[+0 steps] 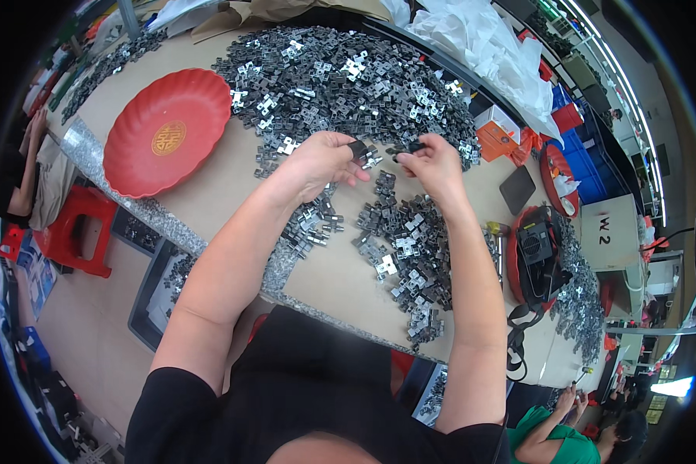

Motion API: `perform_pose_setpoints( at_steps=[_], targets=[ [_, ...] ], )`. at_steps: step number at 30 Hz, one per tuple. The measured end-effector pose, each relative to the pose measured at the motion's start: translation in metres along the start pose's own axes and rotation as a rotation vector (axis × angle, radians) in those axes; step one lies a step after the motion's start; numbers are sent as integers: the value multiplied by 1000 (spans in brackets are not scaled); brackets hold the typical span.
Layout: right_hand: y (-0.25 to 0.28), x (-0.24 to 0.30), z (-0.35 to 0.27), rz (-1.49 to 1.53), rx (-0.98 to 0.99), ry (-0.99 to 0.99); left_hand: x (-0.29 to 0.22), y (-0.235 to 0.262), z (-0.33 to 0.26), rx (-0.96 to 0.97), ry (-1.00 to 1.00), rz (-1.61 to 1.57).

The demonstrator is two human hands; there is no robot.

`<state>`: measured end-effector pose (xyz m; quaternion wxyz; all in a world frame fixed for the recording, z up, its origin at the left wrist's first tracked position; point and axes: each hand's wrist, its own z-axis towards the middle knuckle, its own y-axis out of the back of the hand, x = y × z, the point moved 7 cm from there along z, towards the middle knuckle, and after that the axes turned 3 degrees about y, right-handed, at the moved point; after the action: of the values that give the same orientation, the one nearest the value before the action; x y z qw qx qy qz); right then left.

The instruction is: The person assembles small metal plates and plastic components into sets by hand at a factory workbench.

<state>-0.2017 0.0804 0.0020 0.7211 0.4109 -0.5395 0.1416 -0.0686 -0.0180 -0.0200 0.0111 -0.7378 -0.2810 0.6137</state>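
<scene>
A small heap of metal brackets (406, 255) lies on the table (340, 282) nearest the person. Above it, the left hand (321, 158) pinches a small dark piece (357, 148) in closed fingers; the right hand (435, 164) likewise grips another dark piece (411, 147). Beyond spreads the large pile (340, 81), beside a red tray (166, 131).

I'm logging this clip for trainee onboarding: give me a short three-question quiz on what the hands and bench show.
1. True or false: the round red plastic tray is full of parts.
2. What does the left hand pinch? A) a small dark part B) a screwdriver C) nothing
3. What lies on the tan worktop behind both hands?

Key: 1 false, its inside is bare. 2 A; the right hand pinches a small dark part too. 3 A wide heap of small grey metal brackets.
</scene>
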Motion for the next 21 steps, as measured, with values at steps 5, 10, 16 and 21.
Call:
perform_pose_setpoints(
  at_steps=[5, 10, 16, 21],
  targets=[
    [-13, 18, -49, 488, 170, -82, 6, 0, -2, 2, 80, -222],
    [-22, 14, -61, 527, 128, -62, 7, -13, -4, 79, 61, -59],
    [-21, 11, -60, 569, 45, -30, 14, -15, -2, 82, 54, -53],
    [-22, 9, -60, 594, 102, -119, 5, -22, -7, 108, -5, 11]
  ],
)
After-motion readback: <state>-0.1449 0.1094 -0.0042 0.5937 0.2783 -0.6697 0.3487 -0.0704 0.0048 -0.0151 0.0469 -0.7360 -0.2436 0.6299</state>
